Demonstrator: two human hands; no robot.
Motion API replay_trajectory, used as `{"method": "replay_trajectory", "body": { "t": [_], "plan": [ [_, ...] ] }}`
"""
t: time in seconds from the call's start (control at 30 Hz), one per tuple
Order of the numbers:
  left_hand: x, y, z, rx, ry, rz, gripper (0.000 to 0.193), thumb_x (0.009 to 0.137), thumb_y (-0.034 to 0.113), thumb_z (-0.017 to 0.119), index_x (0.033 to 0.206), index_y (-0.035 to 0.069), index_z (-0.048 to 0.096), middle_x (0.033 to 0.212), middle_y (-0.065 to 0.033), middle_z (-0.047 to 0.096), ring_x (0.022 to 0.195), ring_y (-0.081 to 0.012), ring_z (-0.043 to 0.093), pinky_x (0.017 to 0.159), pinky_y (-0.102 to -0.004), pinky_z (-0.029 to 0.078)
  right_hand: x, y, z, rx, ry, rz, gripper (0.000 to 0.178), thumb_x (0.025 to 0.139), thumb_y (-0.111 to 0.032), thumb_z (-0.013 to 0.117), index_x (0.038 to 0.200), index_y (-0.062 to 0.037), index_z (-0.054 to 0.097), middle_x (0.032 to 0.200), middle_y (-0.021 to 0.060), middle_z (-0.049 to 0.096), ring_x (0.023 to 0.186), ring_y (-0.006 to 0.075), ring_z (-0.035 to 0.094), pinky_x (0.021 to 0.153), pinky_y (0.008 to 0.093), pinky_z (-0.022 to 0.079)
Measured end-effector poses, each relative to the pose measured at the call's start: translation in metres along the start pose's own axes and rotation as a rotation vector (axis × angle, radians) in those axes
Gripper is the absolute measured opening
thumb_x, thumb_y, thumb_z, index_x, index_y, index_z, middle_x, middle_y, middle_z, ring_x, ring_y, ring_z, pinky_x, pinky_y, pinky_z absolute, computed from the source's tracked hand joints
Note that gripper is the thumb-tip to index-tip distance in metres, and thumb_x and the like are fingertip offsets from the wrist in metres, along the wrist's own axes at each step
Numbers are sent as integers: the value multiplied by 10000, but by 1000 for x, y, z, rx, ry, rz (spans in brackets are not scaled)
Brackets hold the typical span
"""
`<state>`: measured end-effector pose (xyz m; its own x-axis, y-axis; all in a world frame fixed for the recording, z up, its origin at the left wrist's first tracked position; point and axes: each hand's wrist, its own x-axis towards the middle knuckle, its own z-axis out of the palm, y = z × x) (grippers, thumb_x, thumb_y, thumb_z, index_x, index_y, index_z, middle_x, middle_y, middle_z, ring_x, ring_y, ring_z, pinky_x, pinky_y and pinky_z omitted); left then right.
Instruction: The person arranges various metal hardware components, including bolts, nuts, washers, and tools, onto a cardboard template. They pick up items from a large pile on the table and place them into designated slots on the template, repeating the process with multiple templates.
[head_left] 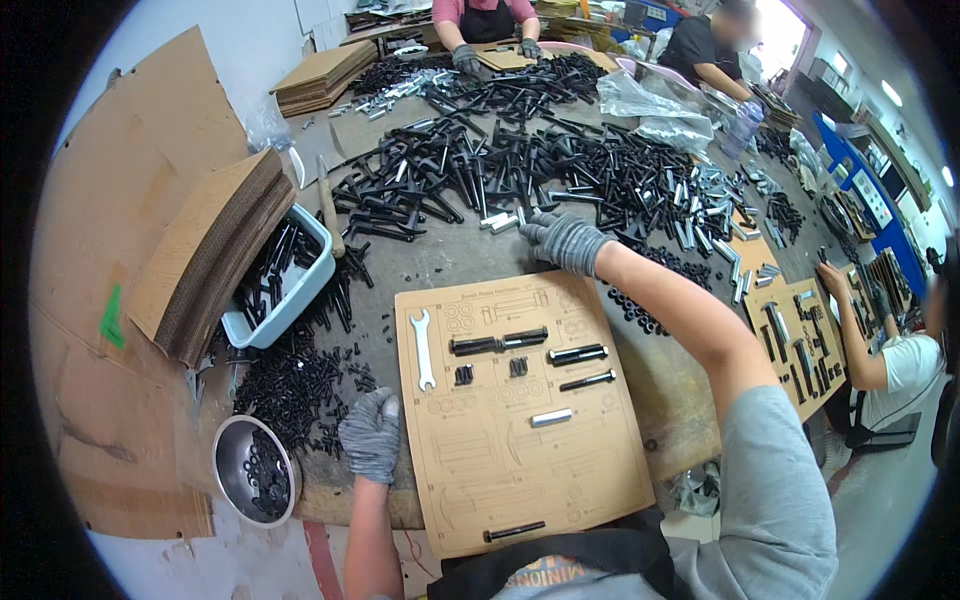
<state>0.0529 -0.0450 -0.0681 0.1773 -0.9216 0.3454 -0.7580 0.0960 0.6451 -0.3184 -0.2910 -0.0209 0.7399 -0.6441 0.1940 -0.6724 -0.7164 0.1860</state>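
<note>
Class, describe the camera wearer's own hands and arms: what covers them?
The left hand and right hand each wear a streaky grey knitted glove ending near the wrist. The loose, light-grey right sleeve stops near the elbow; both forearms are bare.

Left hand [370, 435] and right hand [565, 243], gloved in mottled grey; board [465, 400], brown patterned with dark outlines; wrench [423, 350], pale silver; far parts [475, 165], black; tubes [497, 223], silver; left tub [297, 305], light blue.
</note>
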Motion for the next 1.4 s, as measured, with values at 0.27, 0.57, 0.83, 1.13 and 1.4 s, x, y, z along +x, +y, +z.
{"method": "replay_trajectory", "body": {
  "t": [0.27,0.57,0.83,1.13,1.4],
  "plan": [
    [1,7,-5,-31,4,-74,175,839,144,684,970,27,695,906,-143,698,811,-255,680,754,-339,528,57,46,7,389,217,400,316,804,-246,604,1065,-67,608,923,181,682,845,375,654,746,444,523],
    [-3,3,-10,-37,20,-91,166,834,128,693,965,25,695,899,-129,699,797,-224,679,744,-315,531,104,51,26,579,-362,1068,591,676,-463,771,1032,2,696,1020,207,682,900,314,667,786,413,532],
    [0,0,-4,-93,4,-99,204,861,152,676,1001,5,679,910,-130,694,816,-198,665,762,-319,526,43,56,0,1497,83,1153,199,764,-286,747,717,-154,605,548,-61,400,397,80,336,344,242,305],
    [8,43,-23,-266,-6,163,327,830,150,700,1136,51,636,1066,-88,661,952,-208,639,850,-318,516,-100,-104,-130,1520,-375,618,235,769,-228,678,886,-25,700,574,-30,511,424,41,396,381,198,291],
    [-18,139,4,-572,-953,-39,418,882,86,640,1277,38,511,951,-58,623,844,-111,605,742,-259,535,-158,-163,-116,1434,-690,475,273,750,-308,748,769,-41,696,572,22,563,526,108,499,515,271,414]
  ]
}}
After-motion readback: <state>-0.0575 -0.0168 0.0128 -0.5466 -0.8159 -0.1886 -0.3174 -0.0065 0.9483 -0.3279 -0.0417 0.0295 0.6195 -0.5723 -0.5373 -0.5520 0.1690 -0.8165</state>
